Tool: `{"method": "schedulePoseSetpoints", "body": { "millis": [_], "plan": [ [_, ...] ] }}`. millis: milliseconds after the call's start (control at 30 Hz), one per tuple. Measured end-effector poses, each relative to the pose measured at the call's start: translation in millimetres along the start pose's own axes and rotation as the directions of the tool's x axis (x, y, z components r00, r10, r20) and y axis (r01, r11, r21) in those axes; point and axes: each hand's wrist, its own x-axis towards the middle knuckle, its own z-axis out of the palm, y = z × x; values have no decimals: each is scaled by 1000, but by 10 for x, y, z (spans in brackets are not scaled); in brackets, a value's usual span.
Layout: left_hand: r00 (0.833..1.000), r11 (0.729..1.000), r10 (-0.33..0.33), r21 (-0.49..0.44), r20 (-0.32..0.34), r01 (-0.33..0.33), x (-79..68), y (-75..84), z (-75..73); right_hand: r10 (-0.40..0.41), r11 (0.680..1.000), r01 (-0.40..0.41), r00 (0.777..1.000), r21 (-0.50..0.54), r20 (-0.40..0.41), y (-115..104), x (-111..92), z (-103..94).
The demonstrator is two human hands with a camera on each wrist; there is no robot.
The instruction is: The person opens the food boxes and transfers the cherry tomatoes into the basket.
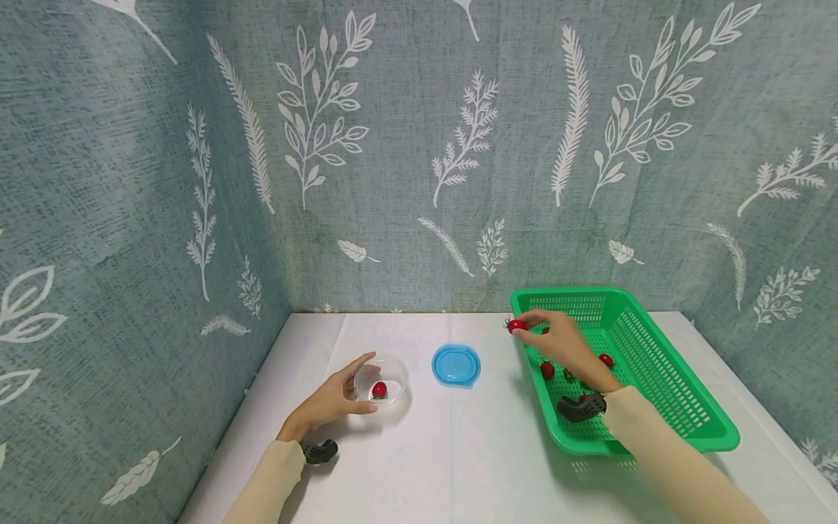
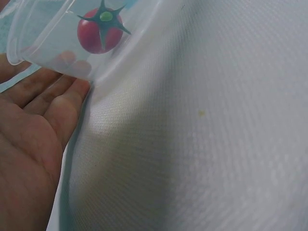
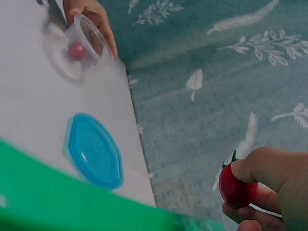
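Note:
My right hand [image 1: 556,338] pinches a red cherry tomato [image 1: 516,326] with a green stem, over the far left rim of the green basket [image 1: 655,342]. The right wrist view shows that tomato [image 3: 238,186] between thumb and fingers. On the left, my left hand [image 1: 337,397] holds a clear round plastic cup [image 1: 400,375], thumb on the near side and fingers round the far side. One cherry tomato [image 1: 379,390] lies inside the cup; the left wrist view shows its green star-shaped calyx [image 2: 106,17] through the wall.
A blue lid [image 1: 456,365] lies flat on the white tablecloth [image 1: 452,451] between cup and basket. Several more tomatoes, one near the basket's middle [image 1: 607,360], lie in the basket, partly behind my right forearm. Patterned grey-green cloth [image 1: 406,160] stands behind and on both sides.

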Motion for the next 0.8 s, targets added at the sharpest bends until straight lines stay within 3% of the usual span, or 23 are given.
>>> {"method": "schedulePoseSetpoints", "body": {
  "millis": [633,800],
  "plan": [
    [999,999,32,-14,20,-32,-12,-11,-11,35,995,-42,997,-93,-72,314,-79,-288],
    [999,1000,29,-11,14,-29,-14,-12,-10,62,995,-67,996,-70,-71,403,-92,-354]
  ]
}}
